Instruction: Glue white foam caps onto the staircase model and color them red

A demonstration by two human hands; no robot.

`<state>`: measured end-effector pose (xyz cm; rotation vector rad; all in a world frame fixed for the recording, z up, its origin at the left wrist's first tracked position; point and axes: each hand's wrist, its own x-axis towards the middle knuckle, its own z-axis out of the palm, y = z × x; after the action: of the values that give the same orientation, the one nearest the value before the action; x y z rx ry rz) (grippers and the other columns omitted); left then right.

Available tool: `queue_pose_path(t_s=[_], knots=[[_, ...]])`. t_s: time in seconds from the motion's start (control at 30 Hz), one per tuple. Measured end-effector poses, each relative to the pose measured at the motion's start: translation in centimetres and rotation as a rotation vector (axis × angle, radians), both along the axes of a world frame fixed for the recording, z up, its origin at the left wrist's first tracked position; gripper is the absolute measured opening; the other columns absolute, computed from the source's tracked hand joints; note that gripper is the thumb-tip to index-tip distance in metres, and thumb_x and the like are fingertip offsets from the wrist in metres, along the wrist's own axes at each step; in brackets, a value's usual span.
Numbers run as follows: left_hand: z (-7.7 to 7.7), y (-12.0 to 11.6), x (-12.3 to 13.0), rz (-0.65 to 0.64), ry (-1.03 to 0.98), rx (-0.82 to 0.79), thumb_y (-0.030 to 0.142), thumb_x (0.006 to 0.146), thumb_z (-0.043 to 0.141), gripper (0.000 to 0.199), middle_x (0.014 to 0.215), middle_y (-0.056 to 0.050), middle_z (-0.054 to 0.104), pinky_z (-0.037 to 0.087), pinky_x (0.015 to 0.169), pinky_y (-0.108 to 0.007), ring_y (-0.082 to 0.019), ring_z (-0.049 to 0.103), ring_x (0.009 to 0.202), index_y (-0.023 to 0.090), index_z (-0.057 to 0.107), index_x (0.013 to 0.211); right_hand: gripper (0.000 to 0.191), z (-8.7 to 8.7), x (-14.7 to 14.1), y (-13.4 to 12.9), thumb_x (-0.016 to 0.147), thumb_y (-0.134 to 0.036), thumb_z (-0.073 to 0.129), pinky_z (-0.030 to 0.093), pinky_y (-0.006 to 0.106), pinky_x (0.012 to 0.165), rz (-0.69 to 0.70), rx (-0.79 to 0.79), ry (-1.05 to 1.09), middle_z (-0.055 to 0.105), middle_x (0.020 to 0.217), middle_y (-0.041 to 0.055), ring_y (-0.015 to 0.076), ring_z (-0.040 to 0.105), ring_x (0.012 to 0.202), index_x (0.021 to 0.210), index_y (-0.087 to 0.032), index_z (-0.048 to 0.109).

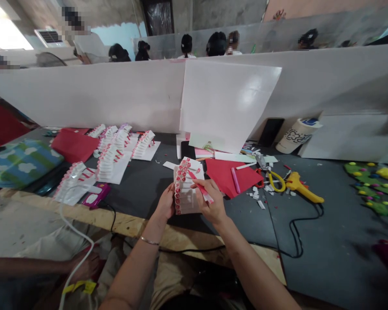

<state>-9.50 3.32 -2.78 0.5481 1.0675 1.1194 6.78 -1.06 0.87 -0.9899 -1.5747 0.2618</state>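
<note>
In front of me, near the table's front edge, is a white paper craft (189, 196) with rows of small red-and-white rolled pieces along its left side and top. My left hand (166, 202) grips its left edge, the fingers partly hidden behind it. Between the fingers of my right hand (213, 201) is a slim red pen-like stick (200, 187), its tip pointing at the rolled pieces. I cannot make out exactly what kind of tool it is. Just right of the craft lies a red sheet (221, 172) with a pink marker (235, 180) on it.
Yellow-handled scissors (277, 181), a yellow glue gun (302, 188) with a black cord and paper scraps (261, 204) lie rightward. Leftward are similar paper crafts (108, 165), a magenta device (97, 196) and a cloud-patterned pouch (26, 163). Another person's arm (35, 267) is at lower left.
</note>
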Motion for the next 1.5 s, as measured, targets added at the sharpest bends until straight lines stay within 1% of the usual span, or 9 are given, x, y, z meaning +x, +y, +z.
queue_pose_path(t_s=[0.17,0.3,0.47,0.67,0.9,1.03,1.2,1.37,1.5], knots=[[-0.5,0.4,-0.5,-0.006,-0.003,-0.015,0.031,0.077,0.08,0.028,0.077,-0.004,0.077,0.058,0.065,-0.029,-0.019,0.073,0.067,0.016,0.07,0.098,0.026,-0.7,0.7,-0.5,0.099,-0.019,0.053,0.057,0.038,0.078,-0.017,0.065,0.022,0.077,0.093,0.0059,0.0221,0.067,0.086,0.121,-0.024,0.067],[-0.6,0.9,-1.5,0.049,0.08,-0.038,0.029,0.076,0.078,0.022,0.066,0.001,0.071,0.054,0.057,-0.024,-0.013,0.065,0.053,0.016,0.067,0.089,0.028,-2.4,2.8,-1.1,0.099,-0.015,0.053,0.057,0.036,0.079,-0.089,0.096,-0.038,0.077,0.095,0.0064,0.0207,0.069,0.087,0.123,-0.024,0.067],[0.7,1.9,-4.2,0.074,0.126,-0.011,0.024,0.072,0.078,0.018,0.064,0.002,0.069,0.051,0.055,-0.022,-0.012,0.065,0.054,0.016,0.066,0.085,0.026,-5.4,4.6,-1.6,0.101,-0.021,0.051,0.058,0.035,0.08,-0.173,0.048,-0.082,0.076,0.094,0.0081,0.0203,0.072,0.085,0.121,-0.021,0.068],[2.2,2.4,-7.4,0.05,0.267,0.01,0.023,0.068,0.08,0.02,0.059,0.002,0.066,0.048,0.051,-0.021,-0.012,0.062,0.051,0.017,0.066,0.081,0.024,-7.4,3.9,-1.4,0.102,-0.024,0.051,0.06,0.034,0.083,-0.116,-0.017,-0.1,0.078,0.099,0.0085,0.0202,0.075,0.089,0.118,-0.022,0.069],[1.8,2.1,-7.9,-0.014,0.309,-0.043,0.029,0.062,0.085,0.03,0.052,0.004,0.061,0.046,0.047,-0.021,-0.013,0.06,0.047,0.016,0.066,0.081,0.029,-6.8,3.6,-1.2,0.102,-0.023,0.048,0.061,0.033,0.087,-0.117,-0.088,-0.168,0.078,0.107,0.0097,0.02,0.075,0.096,0.123,-0.022,0.068],[3.0,2.9,-9.0,0.065,0.415,-0.033,0.023,0.063,0.077,0.024,0.052,0.005,0.061,0.045,0.045,-0.019,-0.01,0.053,0.041,0.016,0.066,0.084,0.03,-6.0,4.0,-1.9,0.1,-0.019,0.047,0.06,0.03,0.084,-0.116,-0.225,-0.373,0.077,0.109,0.0092,0.0199,0.073,0.098,0.121,-0.023,0.069],[4.3,3.9,-9.7,0.082,0.483,-0.029,0.02,0.067,0.073,0.017,0.049,0.007,0.056,0.044,0.044,-0.02,-0.008,0.044,0.036,0.017,0.064,0.081,0.032,-5.4,4.9,-2.7,0.097,-0.017,0.054,0.059,0.033,0.086,-0.171,-0.382,-0.548,0.073,0.114,0.0102,0.0225,0.07,0.1,0.124,-0.025,0.068],[4.9,4.7,-9.8,0.087,0.524,-0.046,0.012,0.065,0.073,0.019,0.051,0.007,0.057,0.047,0.05,-0.02,-0.009,0.049,0.042,0.016,0.061,0.079,0.037,-6.0,5.6,-3.5,0.094,-0.017,0.059,0.058,0.037,0.09,-0.185,-0.437,-0.569,0.069,0.119,0.0111,0.0248,0.066,0.106,0.129,-0.024,0.065],[5.4,5.4,-10.5,0.118,0.591,-0.054,0.011,0.064,0.075,0.023,0.052,0.007,0.059,0.04,0.048,-0.018,-0.008,0.047,0.042,0.015,0.061,0.081,0.046,-7.3,5.9,-4.4,0.091,-0.02,0.063,0.056,0.04,0.097,-0.194,-0.441,-0.529,0.067,0.124,0.0135,0.0264,0.064,0.112,0.137,-0.021,0.06]])
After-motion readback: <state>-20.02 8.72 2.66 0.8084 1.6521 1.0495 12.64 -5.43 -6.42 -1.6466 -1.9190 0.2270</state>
